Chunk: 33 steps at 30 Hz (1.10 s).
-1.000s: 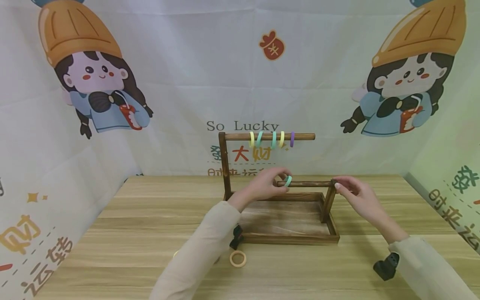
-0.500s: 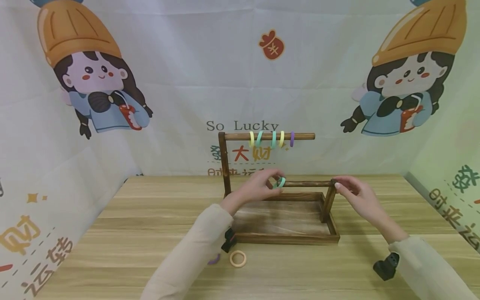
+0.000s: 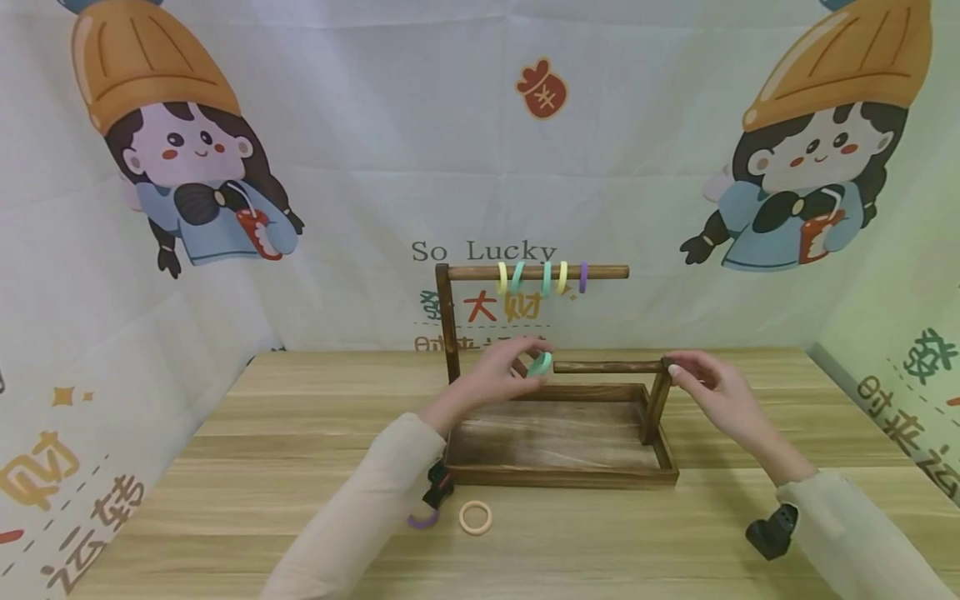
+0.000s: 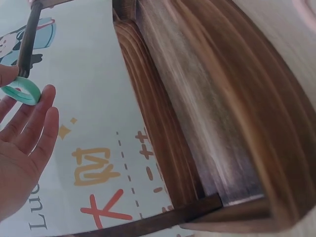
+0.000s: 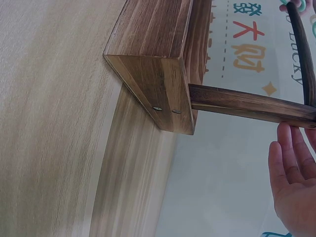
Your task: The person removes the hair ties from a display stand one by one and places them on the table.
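My left hand (image 3: pixel 498 371) pinches a mint green ring (image 3: pixel 545 364) between thumb and fingertips, right at the free left end of the lower bar (image 3: pixel 607 367). In the left wrist view the same ring (image 4: pixel 24 91) shows close to the bar's tip, other fingers extended. The bar belongs to a dark wooden stand (image 3: pixel 555 477) with a tray base. My right hand (image 3: pixel 723 400) holds the top of its short right post (image 3: pixel 656 408) between thumb and fingers. On the upper bar (image 3: pixel 472 273) hang several rings: yellow, green and one purple ring (image 3: pixel 583 277).
On the table (image 3: pixel 262 467), in front of the stand, lie a pale orange ring (image 3: pixel 476 518) and a purple ring (image 3: pixel 423 521), partly hidden by the left sleeve. A tall left post (image 3: pixel 448 325) carries the upper bar. A printed cloth (image 3: pixel 360 208) hangs behind.
My left hand has moved left with the green ring, from along the lower bar to its free end. The purple ring on the table has come into view. My right hand stays put.
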Available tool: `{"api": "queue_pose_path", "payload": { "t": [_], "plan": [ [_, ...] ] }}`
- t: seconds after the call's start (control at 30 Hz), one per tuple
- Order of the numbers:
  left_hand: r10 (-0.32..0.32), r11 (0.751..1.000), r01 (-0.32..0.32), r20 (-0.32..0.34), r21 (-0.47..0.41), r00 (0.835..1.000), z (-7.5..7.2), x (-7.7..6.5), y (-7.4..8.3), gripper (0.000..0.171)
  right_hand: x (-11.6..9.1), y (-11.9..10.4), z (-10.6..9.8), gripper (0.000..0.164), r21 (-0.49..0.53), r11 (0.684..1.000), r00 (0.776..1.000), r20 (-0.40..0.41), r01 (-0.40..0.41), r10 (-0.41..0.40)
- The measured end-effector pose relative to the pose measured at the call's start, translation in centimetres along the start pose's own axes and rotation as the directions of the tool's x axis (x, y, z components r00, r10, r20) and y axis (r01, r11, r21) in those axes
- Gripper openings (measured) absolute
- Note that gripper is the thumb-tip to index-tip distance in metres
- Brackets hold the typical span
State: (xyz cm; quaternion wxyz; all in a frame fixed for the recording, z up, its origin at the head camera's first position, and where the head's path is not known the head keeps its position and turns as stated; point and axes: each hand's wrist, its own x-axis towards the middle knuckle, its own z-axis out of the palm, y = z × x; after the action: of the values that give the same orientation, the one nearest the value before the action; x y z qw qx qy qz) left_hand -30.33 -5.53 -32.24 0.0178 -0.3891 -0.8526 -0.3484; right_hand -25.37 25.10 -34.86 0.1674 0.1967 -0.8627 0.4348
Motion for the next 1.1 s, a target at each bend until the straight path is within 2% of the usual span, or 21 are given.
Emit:
{"api": "queue_pose_path", "payload": {
  "t": [0.27,0.47,0.67,0.77,0.9,1.1],
  "plan": [
    [-0.024,1.000,0.024,0.029,-0.014,0.999,0.2,-1.6,-1.2,0.040,0.0,-0.2,-0.1,0.032,0.001,1.000,1.000,0.001,0.001,-0.001],
    [0.008,1.000,-0.008,0.059,0.004,0.998,0.8,-2.6,-1.4,0.035,0.0,-0.3,0.0,0.033,-0.011,1.000,1.000,0.005,-0.007,0.007],
    [0.058,0.998,-0.060,0.106,0.013,0.993,1.4,-3.2,-1.3,0.029,0.0,-0.2,0.0,0.033,-0.011,1.000,1.000,0.001,-0.005,0.005],
    [0.060,0.998,-0.063,0.133,0.020,0.989,1.7,-3.4,-1.1,0.027,-0.1,-0.1,0.0,0.033,-0.007,1.000,1.000,0.002,-0.008,0.008],
    [0.057,0.995,-0.068,0.148,0.072,0.987,2.1,-3.8,-0.5,0.030,0.0,0.0,0.0,0.033,-0.003,1.000,1.000,0.003,-0.012,0.012],
    [0.106,0.986,-0.127,0.180,0.109,0.978,3.0,-4.5,0.1,0.033,0.0,0.1,0.0,0.032,-0.011,1.000,1.000,0.001,-0.007,0.007]
  ]
}}
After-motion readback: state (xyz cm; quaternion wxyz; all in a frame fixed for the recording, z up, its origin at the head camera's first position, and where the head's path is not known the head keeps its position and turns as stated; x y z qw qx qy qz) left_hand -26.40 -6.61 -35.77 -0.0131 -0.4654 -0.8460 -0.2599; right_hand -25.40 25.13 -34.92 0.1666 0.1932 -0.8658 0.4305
